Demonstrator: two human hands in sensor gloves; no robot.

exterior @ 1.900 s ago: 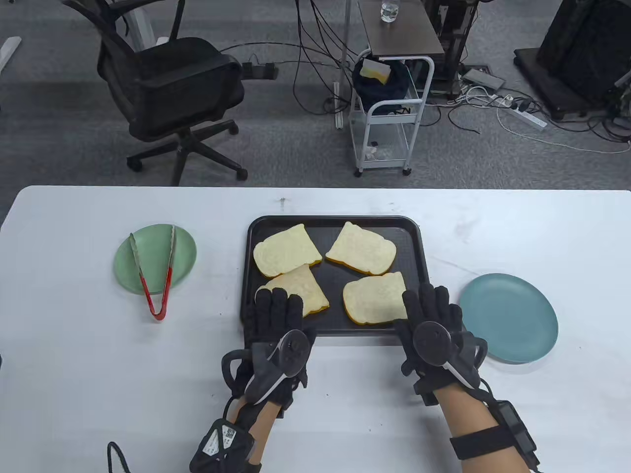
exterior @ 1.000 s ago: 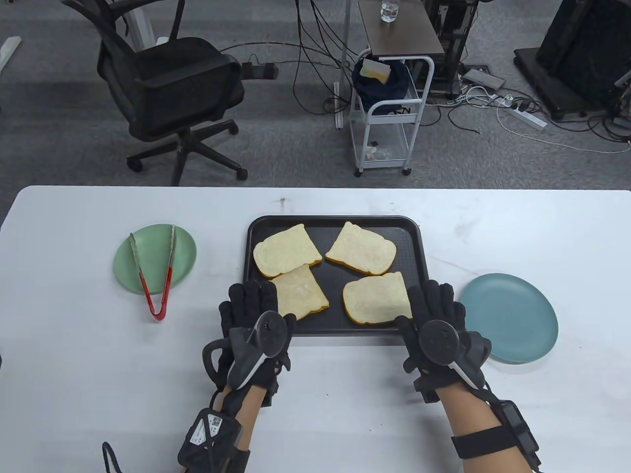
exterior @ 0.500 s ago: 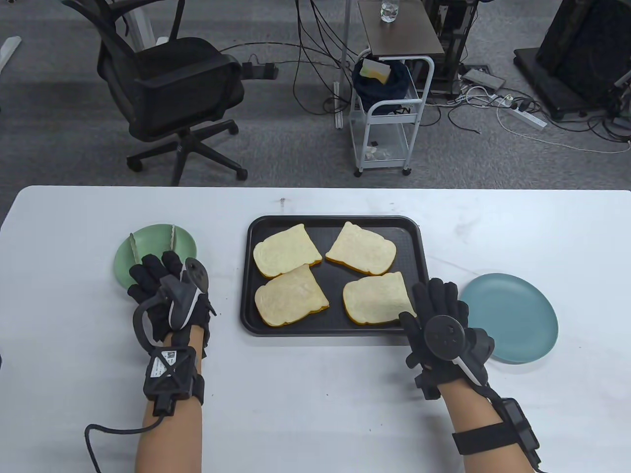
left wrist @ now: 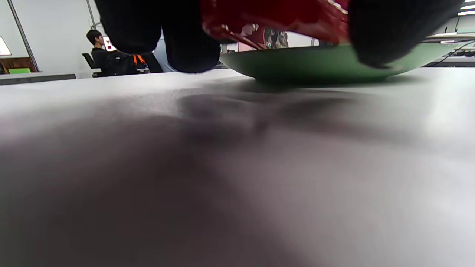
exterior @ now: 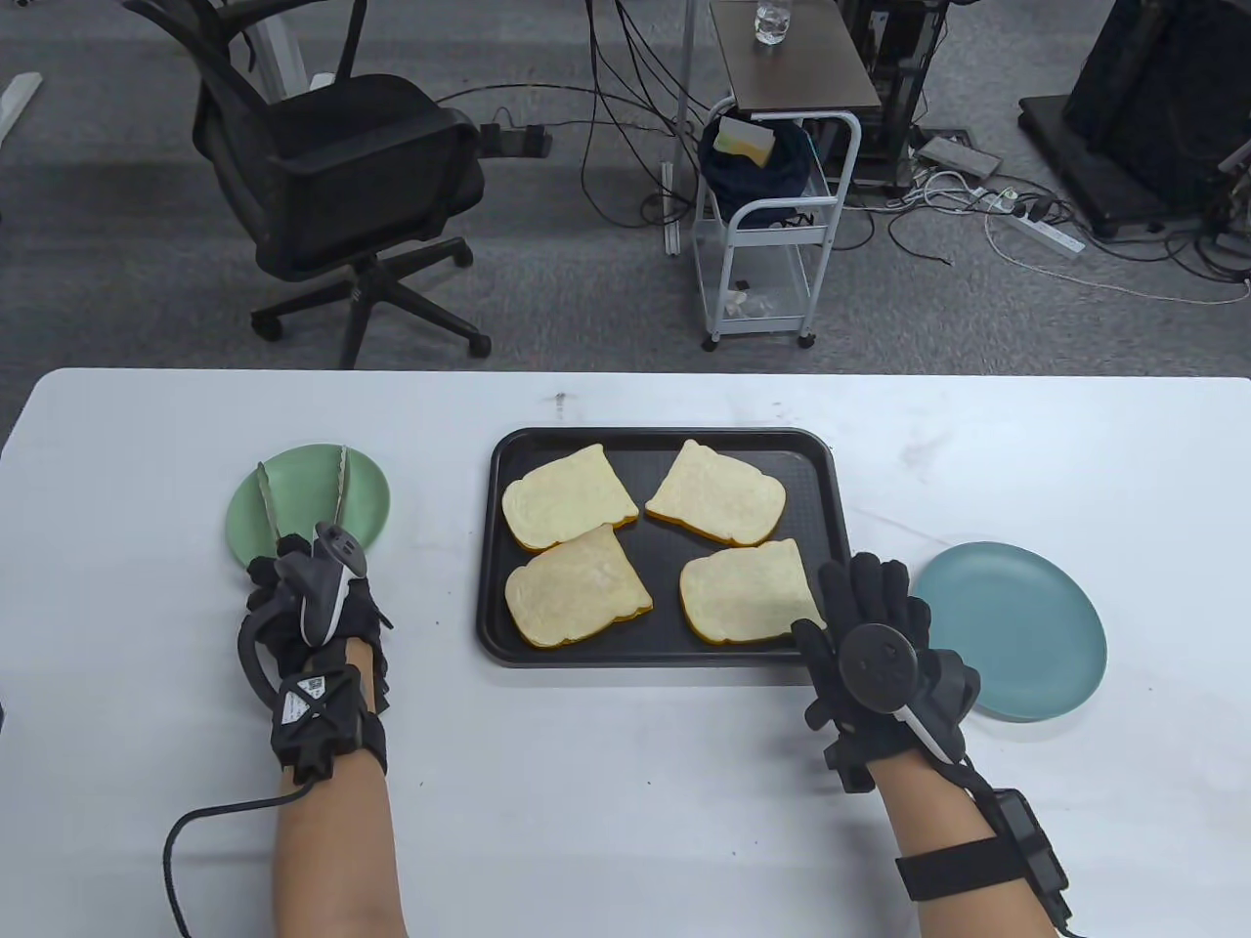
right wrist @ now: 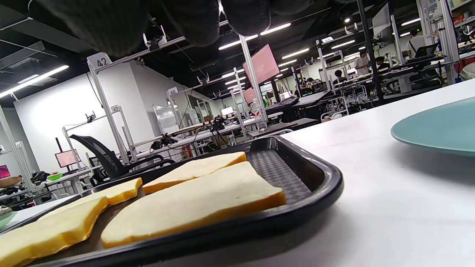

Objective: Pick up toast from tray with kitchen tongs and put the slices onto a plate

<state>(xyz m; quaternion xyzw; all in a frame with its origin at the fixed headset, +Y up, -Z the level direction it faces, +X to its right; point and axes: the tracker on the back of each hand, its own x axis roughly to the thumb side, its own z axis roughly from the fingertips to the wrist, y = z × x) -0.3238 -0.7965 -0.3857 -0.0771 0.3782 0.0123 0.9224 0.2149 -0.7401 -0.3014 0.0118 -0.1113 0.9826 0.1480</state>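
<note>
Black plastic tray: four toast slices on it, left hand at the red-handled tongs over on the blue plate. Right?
Not quite: the red-handled metal tongs lie on the round green plate, not the round blue plate, as the table view shows. The black plastic tray does hold four toast slices, with the left hand at the tongs.

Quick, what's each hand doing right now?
Left hand: fingers curled round the tongs at their red handle.
Right hand: open, fingers straight, at the tray edge, holding nothing.
</note>
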